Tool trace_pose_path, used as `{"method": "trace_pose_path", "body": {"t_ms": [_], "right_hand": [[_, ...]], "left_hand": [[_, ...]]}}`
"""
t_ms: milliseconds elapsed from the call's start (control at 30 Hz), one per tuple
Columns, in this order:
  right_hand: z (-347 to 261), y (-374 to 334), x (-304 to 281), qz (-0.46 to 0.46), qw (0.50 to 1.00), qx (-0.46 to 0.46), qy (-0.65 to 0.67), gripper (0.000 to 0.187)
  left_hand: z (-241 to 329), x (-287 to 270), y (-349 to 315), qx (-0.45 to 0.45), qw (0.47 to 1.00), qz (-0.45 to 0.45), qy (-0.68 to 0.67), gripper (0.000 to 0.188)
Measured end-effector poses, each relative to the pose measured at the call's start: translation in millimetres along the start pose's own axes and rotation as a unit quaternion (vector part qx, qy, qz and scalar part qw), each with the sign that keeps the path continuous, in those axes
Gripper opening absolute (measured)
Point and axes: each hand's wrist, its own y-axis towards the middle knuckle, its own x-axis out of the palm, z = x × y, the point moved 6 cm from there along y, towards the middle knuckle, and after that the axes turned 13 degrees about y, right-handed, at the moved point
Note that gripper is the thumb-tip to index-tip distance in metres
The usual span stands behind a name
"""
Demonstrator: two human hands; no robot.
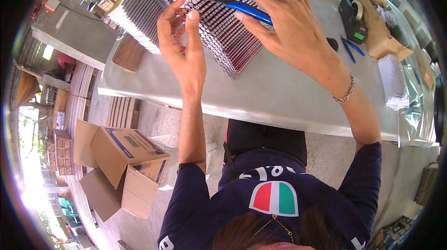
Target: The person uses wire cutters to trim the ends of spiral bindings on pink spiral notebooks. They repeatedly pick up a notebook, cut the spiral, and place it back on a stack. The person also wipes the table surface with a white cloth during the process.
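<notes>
A stack of spiral-bound notebooks with red covers point(219, 22) leans on the grey table point(279, 96). My left hand point(184, 40) presses its fingertips against the wire spines at the stack's left side. My right hand point(279, 22) holds blue-handled pliers point(242, 5) with the jaws at the wire binding near the top of the stack. A ring and a bracelet show on my right hand and wrist.
More spiral notebooks point(139, 10) are fanned out at the left. A tape dispenser point(351, 17), a second pair of blue pliers point(350, 47), a brown box point(379, 31) and plastic bags point(393, 80) lie at the right. An open cardboard carton point(123, 161) stands on the floor.
</notes>
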Motion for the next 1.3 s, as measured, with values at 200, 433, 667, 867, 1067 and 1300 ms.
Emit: {"method": "trace_pose_path", "body": {"t_ms": [200, 433, 667, 867, 1067, 1300], "right_hand": [[-1, 3, -7, -0.029, 0.993, 0.049, 0.108, 0.051], [4, 3, -9, -0.004, 0.994, 0.025, 0.107, 0.058], [-4, 6, -8, -0.006, 0.998, 0.057, 0.026, 0.057], [-3, 6, -3, -0.016, 0.998, 0.049, 0.025, 0.054], [0, 8, 7, -0.043, 0.996, 0.067, 0.032, 0.046], [6, 7, 11, -0.06, 0.993, 0.086, 0.052, 0.046]], "left_hand": [[-1, 2, -1, -0.006, 0.999, 0.033, -0.028, 0.03], [-3, 4, 0, -0.013, 0.998, 0.052, -0.044, 0.027], [-3, 3, 1, -0.013, 0.996, 0.062, -0.056, 0.028], [-1, 4, 0, 0.006, 0.997, 0.063, -0.044, 0.029], [-1, 3, 0, 0.011, 0.998, 0.061, -0.027, 0.029], [2, 3, 0, 0.004, 0.997, 0.069, -0.03, 0.029]]}}
